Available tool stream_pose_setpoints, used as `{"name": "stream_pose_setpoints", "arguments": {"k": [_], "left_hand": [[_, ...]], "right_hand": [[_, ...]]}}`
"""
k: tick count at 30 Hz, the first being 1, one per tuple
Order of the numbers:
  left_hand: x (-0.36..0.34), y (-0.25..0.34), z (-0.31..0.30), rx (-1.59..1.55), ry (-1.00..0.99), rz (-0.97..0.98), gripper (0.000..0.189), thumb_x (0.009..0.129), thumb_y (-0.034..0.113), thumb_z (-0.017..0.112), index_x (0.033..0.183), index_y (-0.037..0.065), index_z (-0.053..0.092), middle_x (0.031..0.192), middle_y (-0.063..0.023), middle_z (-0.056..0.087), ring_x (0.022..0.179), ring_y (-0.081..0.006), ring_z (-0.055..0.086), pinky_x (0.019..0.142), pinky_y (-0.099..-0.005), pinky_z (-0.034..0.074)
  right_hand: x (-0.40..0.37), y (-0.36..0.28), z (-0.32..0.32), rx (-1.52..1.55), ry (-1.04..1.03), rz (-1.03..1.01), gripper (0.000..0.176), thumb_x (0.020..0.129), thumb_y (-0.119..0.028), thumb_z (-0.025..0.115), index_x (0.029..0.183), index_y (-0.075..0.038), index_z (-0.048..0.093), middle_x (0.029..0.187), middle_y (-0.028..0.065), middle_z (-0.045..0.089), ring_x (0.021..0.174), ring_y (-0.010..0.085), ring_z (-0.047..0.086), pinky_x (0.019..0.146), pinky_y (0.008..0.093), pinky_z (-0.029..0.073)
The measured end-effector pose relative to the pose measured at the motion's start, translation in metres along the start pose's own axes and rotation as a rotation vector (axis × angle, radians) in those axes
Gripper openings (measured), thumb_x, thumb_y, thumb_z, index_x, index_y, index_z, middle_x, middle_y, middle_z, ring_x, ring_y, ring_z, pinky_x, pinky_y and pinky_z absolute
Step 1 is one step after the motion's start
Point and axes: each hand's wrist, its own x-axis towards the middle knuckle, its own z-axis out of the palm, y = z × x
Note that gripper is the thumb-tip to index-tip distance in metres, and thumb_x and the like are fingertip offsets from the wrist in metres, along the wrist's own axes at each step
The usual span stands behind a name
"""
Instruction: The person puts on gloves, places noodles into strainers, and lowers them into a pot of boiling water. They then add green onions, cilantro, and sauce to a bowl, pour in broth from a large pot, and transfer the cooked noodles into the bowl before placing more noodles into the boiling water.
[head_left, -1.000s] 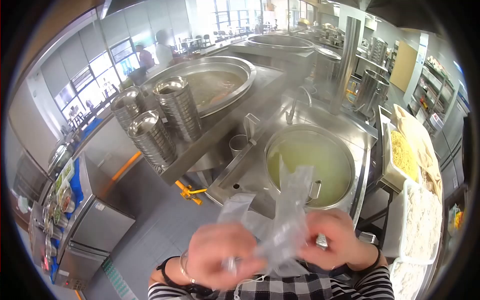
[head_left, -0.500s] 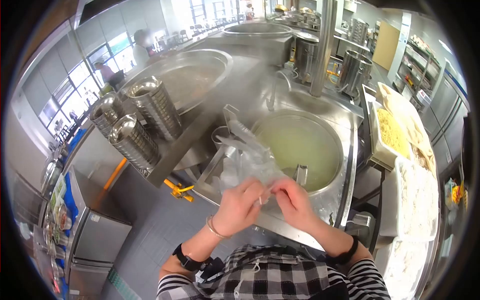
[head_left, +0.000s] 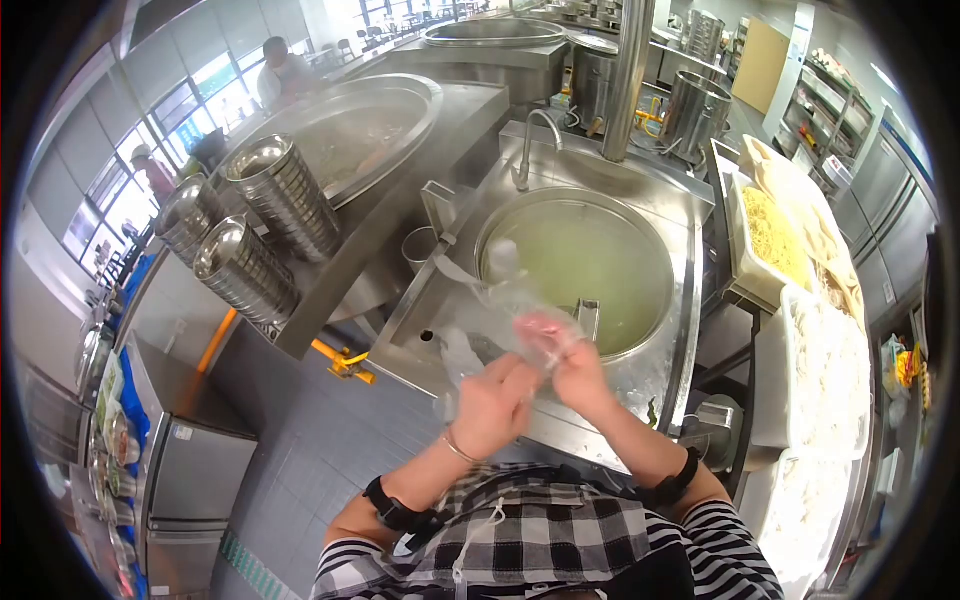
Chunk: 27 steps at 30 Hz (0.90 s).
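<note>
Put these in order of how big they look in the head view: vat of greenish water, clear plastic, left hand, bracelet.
1. Vat of greenish water
2. Left hand and clear plastic, unranked: the plastic's blurred, see-through edges leave it unsure
3. Bracelet

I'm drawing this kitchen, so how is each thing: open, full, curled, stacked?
Clear plastic: crumpled, partly around the right hand
Right hand: blurred under plastic
Left hand: curled, touching the plastic
Round pot: uncovered, holding cloudy liquid
Metal bowls: stacked
Yellow noodles: uncovered
Faucet: can't tell if running
</note>
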Motion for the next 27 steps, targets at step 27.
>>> {"name": "stream_pose_setpoints", "arguments": {"k": [27], "left_hand": [[-0.031, -0.03, 0.027, -0.35, -0.051, -0.173, 0.011, 0.071, -0.004, 0.051, 0.08, 0.002, 0.05, 0.073, -0.0125, 0.052, 0.067, -0.0298, 0.053, 0.06, -0.0325, 0.043]], "right_hand": [[0.014, 0.037, 0.003, 0.792, 0.084, 0.535, 0.034, 0.085, -0.019, 0.047, 0.114, -0.002, 0.04, 0.113, 0.0086, 0.046, 0.102, 0.0223, 0.047, 0.088, 0.0351, 0.039]]}}
